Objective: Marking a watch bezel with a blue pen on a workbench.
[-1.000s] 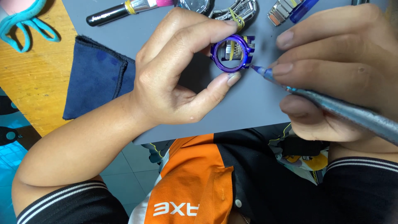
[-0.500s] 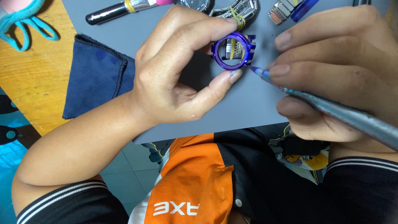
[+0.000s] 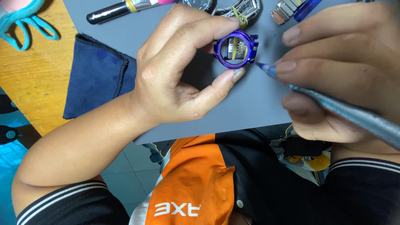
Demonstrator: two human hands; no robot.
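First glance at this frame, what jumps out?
The purple ring-shaped watch case, top centre over the grey mat, pinched between thumb and forefinger of the left hand. From the right, the right hand holds a blue-tipped tool with its point right at the case's edge. Lower down, the orange and black shirt fills the foreground; a dark blue cloth lies at the mat's left edge.

1. Watch case (image 3: 236, 49) in the left hand (image 3: 179, 71): glossy purple metal.
2. Mat (image 3: 250, 104) beneath the hand: matt, smooth grey.
3. Cloth (image 3: 96, 75) left of it: rough navy fabric.
4. Counter (image 3: 37, 75): yellow wood.
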